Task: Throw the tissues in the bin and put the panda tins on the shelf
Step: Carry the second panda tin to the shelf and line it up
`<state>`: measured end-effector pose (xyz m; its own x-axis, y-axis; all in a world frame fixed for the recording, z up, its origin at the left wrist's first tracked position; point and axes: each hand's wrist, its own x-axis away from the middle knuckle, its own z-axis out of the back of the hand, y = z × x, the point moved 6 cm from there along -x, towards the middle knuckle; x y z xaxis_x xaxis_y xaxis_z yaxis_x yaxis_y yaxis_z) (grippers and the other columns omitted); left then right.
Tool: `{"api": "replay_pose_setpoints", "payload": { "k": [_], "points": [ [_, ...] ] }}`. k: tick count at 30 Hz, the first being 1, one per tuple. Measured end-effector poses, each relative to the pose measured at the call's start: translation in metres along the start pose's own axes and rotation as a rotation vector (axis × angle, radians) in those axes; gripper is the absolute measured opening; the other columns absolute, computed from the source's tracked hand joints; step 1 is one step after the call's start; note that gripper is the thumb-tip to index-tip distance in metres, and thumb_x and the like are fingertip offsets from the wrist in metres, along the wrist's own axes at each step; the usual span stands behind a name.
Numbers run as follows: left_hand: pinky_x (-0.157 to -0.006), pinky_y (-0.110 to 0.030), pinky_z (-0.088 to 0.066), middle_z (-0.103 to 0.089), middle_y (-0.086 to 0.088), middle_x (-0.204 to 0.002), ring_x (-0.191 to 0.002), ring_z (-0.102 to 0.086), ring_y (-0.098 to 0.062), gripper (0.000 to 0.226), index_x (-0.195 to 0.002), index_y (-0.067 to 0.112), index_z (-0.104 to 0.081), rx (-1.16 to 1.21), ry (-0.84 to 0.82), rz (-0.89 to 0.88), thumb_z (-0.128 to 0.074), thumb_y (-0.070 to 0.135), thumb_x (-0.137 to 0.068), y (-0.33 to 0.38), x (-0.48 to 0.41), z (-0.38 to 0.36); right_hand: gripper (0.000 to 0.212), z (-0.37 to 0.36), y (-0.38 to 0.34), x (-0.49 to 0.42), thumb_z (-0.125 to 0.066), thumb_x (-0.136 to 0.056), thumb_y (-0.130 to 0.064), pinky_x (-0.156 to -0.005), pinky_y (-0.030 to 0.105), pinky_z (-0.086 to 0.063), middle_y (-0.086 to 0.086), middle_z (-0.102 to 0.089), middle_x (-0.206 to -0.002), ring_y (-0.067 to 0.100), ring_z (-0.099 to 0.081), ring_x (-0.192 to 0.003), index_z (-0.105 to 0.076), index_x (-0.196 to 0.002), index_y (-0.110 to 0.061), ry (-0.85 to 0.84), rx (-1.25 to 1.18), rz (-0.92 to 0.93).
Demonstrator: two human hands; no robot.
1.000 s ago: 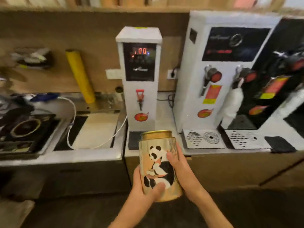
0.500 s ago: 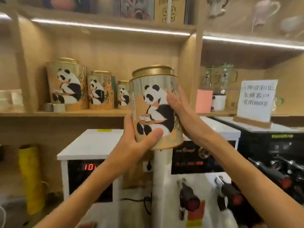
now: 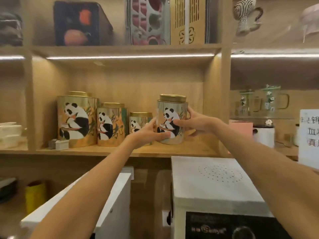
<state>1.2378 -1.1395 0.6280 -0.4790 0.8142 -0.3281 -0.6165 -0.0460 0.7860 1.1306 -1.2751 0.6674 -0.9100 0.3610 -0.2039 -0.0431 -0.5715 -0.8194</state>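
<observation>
A gold panda tin point(image 3: 172, 116) stands upright on the wooden shelf point(image 3: 172, 150), at the right end of a row. My left hand point(image 3: 146, 133) grips its lower left side and my right hand point(image 3: 195, 123) grips its right side. To its left stand three more panda tins: a large one point(image 3: 76, 119), a medium one point(image 3: 111, 125) and a small one point(image 3: 139, 121), partly hidden behind my left hand. No tissues or bin are in view.
The shelf's right upright point(image 3: 222, 100) is close beside the held tin. Below the shelf stand two white machines point(image 3: 215, 183) point(image 3: 120, 192). Small white boxes point(image 3: 60, 144) lie by the large tin. Glass panda mugs point(image 3: 269, 100) and a paper sign point(image 3: 309, 137) fill the right compartment.
Both hands carried the tin up from counter height and forward into the shelf compartment, where it now sits at the right end of the row. The view tilted upward.
</observation>
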Motion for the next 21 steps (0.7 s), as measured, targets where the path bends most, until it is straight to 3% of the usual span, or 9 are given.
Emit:
{"api": "replay_pose_setpoints", "payload": {
  "k": [3,9,14,15,17,19,21],
  "points": [
    [-0.105,-0.038,-0.033,-0.047,0.001,-0.139,-0.121,-0.046,-0.018,0.080,-0.145,0.026,-0.025,-0.030,0.055,0.051,-0.073,0.037,-0.082,-0.018,-0.020,-0.021,0.106,0.005,0.035,-0.025,-0.084,-0.074,-0.033,-0.097,0.060,-0.050,0.008,-0.051,-0.143,0.033,-0.053,-0.124,-0.012,-0.149,-0.047,0.005,-0.021,-0.038],
    [-0.106,-0.038,-0.035,-0.047,-0.002,-0.144,-0.127,-0.047,-0.020,0.084,-0.146,0.020,-0.026,-0.151,0.067,0.163,-0.072,0.046,-0.080,-0.052,-0.055,-0.045,0.107,0.011,0.078,-0.062,-0.084,-0.074,-0.034,-0.092,0.057,-0.054,0.007,-0.044,-0.149,0.035,-0.046,-0.132,-0.010,-0.150,-0.046,-0.037,0.015,-0.137],
    [-0.109,-0.041,-0.035,-0.047,0.000,-0.143,-0.126,-0.047,-0.022,0.081,-0.145,0.026,-0.028,-0.133,0.088,0.161,-0.068,0.053,-0.080,-0.065,-0.069,-0.049,0.093,0.008,0.094,-0.082,-0.076,-0.081,-0.042,-0.067,0.038,-0.054,0.004,-0.042,-0.151,0.026,-0.046,-0.121,-0.015,-0.150,-0.038,-0.039,0.016,-0.099],
    [-0.110,-0.044,-0.036,-0.047,0.000,-0.143,-0.126,-0.048,-0.022,0.081,-0.145,0.027,-0.028,-0.151,0.088,0.158,-0.067,0.055,-0.080,-0.068,-0.073,-0.049,0.093,0.007,0.098,-0.087,-0.074,-0.082,-0.045,-0.069,0.037,-0.053,0.004,-0.040,-0.151,0.028,-0.046,-0.124,-0.013,-0.151,-0.037,-0.026,0.014,-0.091],
    [-0.109,-0.046,-0.037,-0.048,-0.002,-0.143,-0.127,-0.047,-0.022,0.078,-0.145,0.026,-0.028,-0.177,0.105,0.137,-0.066,0.052,-0.082,-0.073,-0.083,-0.046,0.096,0.005,0.103,-0.097,-0.072,-0.082,-0.049,-0.092,0.046,-0.052,0.002,-0.038,-0.153,0.032,-0.042,-0.135,-0.010,-0.154,-0.033,0.023,0.016,-0.047],
    [-0.109,-0.044,-0.039,-0.050,-0.004,-0.142,-0.126,-0.049,-0.022,0.073,-0.144,0.022,-0.031,-0.191,0.137,0.124,-0.066,0.046,-0.084,-0.078,-0.090,-0.042,0.098,-0.001,0.105,-0.107,-0.070,-0.082,-0.053,-0.111,0.051,-0.040,0.003,-0.036,-0.156,0.031,-0.040,-0.139,-0.010,-0.155,-0.029,0.017,0.010,0.001],
    [-0.106,-0.039,-0.040,-0.052,-0.003,-0.139,-0.125,-0.050,-0.022,0.066,-0.141,0.019,-0.036,-0.213,0.158,0.105,-0.066,0.040,-0.086,-0.082,-0.098,-0.036,0.093,-0.007,0.104,-0.112,-0.069,-0.085,-0.050,-0.114,0.046,-0.037,0.006,-0.036,-0.157,0.030,-0.040,-0.139,-0.013,-0.155,-0.025,0.014,0.002,0.023]
  ]
}}
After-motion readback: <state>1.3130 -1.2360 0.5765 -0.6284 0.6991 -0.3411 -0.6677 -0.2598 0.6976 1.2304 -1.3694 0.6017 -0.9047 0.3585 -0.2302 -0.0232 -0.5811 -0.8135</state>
